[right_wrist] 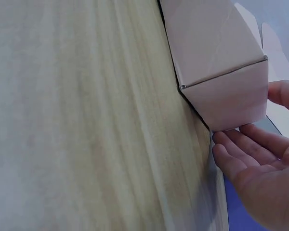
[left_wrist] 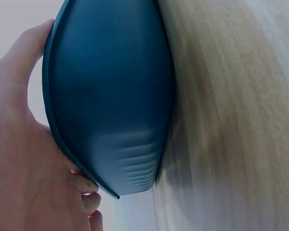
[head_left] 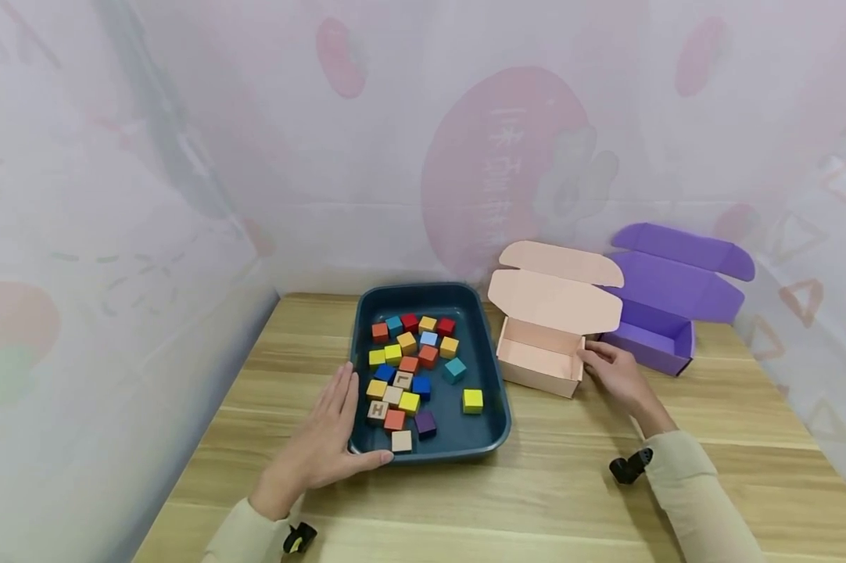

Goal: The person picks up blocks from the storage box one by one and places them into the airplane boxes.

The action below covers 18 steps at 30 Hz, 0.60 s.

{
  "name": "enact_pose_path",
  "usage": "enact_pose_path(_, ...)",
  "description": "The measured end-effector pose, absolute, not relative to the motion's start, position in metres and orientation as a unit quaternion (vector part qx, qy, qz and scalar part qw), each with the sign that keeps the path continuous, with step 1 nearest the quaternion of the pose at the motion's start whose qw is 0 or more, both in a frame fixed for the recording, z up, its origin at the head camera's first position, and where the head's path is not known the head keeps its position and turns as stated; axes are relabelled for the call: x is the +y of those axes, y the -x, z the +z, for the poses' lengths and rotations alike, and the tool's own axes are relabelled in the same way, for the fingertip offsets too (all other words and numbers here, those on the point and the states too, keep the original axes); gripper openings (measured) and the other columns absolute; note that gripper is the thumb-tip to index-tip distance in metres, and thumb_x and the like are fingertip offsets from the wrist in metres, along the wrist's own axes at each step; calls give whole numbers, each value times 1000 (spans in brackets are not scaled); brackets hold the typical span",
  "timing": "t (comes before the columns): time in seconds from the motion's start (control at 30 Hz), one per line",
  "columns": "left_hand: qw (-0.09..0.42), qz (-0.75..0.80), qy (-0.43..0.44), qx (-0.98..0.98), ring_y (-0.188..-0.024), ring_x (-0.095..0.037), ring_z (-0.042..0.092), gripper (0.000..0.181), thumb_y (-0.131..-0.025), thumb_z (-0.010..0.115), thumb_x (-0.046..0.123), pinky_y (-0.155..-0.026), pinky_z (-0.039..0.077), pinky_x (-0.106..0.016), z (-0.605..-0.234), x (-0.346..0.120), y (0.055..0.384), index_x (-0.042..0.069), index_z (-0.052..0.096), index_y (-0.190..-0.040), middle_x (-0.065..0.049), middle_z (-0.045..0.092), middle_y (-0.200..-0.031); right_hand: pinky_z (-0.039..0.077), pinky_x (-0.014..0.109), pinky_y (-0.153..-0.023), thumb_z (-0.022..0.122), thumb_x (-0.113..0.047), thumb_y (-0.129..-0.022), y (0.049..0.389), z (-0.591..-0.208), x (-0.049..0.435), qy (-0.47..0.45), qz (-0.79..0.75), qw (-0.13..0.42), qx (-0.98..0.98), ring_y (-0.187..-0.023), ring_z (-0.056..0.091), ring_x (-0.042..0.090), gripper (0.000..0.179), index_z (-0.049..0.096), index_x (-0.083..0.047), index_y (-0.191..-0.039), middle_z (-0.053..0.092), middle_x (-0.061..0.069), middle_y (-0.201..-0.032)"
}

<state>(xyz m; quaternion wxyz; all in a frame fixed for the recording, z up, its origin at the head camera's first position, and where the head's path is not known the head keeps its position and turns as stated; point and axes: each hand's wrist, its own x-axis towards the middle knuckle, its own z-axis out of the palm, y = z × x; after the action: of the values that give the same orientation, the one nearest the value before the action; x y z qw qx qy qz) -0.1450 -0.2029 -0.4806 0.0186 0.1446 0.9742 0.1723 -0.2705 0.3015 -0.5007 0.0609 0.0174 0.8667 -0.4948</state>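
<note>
My left hand (head_left: pixel 320 438) lies along the left side of a dark teal tray (head_left: pixel 496 426), fingers straight against the rim and thumb reaching over the near corner. In the left wrist view the tray's outer wall (left_wrist: pixel 111 86) fills the middle, with that thumb on its rim. Colored wooden cubes lie in the tray, among them a yellow cube (head_left: pixel 472 401) apart at the right and a purple cube (head_left: pixel 426 424). My right hand (head_left: pixel 620 375) pinches the right side wall of an open peach cardboard box (right_wrist: pixel 231 98), thumb at the top edge and fingers against the outside.
A purple cardboard box (head_left: pixel 665 363), lid raised, stands just behind and right of the peach one. Patterned white cloth (head_left: pixel 367 156) hangs behind and beside the wooden table (head_left: pixel 535 493). Each wrist carries a small black device (head_left: pixel 629 467).
</note>
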Motion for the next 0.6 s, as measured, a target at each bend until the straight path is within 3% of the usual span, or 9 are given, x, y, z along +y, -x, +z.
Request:
enact_pose_path(0.13, 16, 175, -144, 974, -166, -39, 9, 131, -82, 65, 83, -131, 21, -63, -482, -203, 145, 3, 9, -170, -16, 2, -180, 50, 6, -88, 55, -51, -108, 261, -498, 300, -17, -467, 48, 883, -131, 62, 24, 71, 48, 1, -156, 57, 25, -153)
enact_pose_path(0.2, 16, 175, -144, 974, -166, -39, 9, 131, -82, 65, 83, -131, 21, -63, -482, -203, 145, 3, 9, -170, -16, 1, -180, 50, 7, -86, 56, -53, -107, 254, -497, 299, -24, -462, 43, 886, -132, 62, 29, 72, 50, 2, -154, 59, 25, -151)
enact_pose_path(0.37, 21, 173, -141, 975, -166, -39, 8, 132, -82, 63, 85, -132, 20, -63, -484, -204, 145, 3, 8, -170, -16, 0, -180, 47, 10, -86, 60, -58, -103, 236, -499, 291, -54, -448, 21, 892, -132, 63, 36, 73, 60, 0, -146, 66, 25, -142)
enact_pose_path(0.6, 26, 176, -139, 974, -167, -39, 6, 132, -82, 63, 85, -132, 19, -63, -482, -204, 146, 4, 7, -170, -15, -2, -180, 46, 9, -85, 66, -62, -98, 212, -500, 281, -93, -455, 3, 885, -127, 66, 32, 73, 66, -3, -139, 71, 21, -136)
